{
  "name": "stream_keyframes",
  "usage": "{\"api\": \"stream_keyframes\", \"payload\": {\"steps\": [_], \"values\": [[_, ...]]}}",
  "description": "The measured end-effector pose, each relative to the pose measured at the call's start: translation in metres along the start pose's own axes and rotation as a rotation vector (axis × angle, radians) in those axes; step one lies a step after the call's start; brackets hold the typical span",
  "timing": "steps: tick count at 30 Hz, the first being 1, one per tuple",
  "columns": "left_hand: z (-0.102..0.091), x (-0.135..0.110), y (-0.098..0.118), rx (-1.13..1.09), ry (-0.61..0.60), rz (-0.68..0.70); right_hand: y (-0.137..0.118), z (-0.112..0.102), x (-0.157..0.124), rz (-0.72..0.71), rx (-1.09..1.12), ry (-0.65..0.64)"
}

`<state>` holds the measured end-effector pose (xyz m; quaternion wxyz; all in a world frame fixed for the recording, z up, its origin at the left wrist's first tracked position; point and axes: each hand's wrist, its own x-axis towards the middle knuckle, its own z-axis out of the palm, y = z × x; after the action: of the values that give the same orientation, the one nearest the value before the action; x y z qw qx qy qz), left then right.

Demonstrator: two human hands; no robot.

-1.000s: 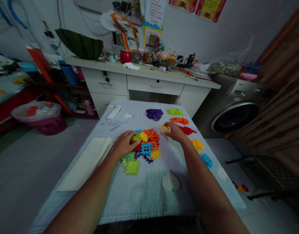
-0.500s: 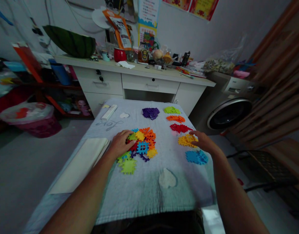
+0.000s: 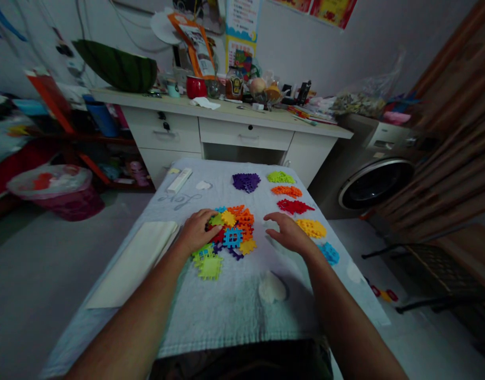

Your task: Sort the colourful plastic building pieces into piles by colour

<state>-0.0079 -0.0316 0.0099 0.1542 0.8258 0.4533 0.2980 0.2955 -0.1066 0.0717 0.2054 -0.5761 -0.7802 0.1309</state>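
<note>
A mixed pile of toothed plastic building pieces (image 3: 232,237), in orange, blue, yellow, red, purple and green, lies mid-table. At its left edge rests my left hand (image 3: 198,231), thumb and fingers apart, touching the pieces. My right hand (image 3: 288,233) hovers right of the pile, fingers apart and nothing in them. Sorted heaps lie beyond and beside it: purple pieces (image 3: 246,182), green pieces (image 3: 281,177), orange pieces (image 3: 286,191), red pieces (image 3: 294,206), yellow pieces (image 3: 311,228) and blue pieces (image 3: 329,253), the last partly hidden by my right arm.
A cloth (image 3: 226,322) with heart prints covers the table. Folded pale fabric (image 3: 133,266) lies at the left, and a white remote-like object (image 3: 180,180) sits at the far left. Behind stands a white desk (image 3: 246,129) with drawers; a washing machine (image 3: 369,169) is at the right.
My right hand has moved left from the yellow heap toward the mixed pile, its fingers now spread. My left hand stays at the pile's left edge.
</note>
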Motion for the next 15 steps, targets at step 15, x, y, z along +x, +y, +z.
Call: {"api": "stream_keyframes", "payload": {"steps": [15], "values": [[-0.002, -0.001, 0.003, -0.003, -0.006, -0.016, 0.002, 0.074, 0.041, -0.039, 0.070, 0.091]]}}
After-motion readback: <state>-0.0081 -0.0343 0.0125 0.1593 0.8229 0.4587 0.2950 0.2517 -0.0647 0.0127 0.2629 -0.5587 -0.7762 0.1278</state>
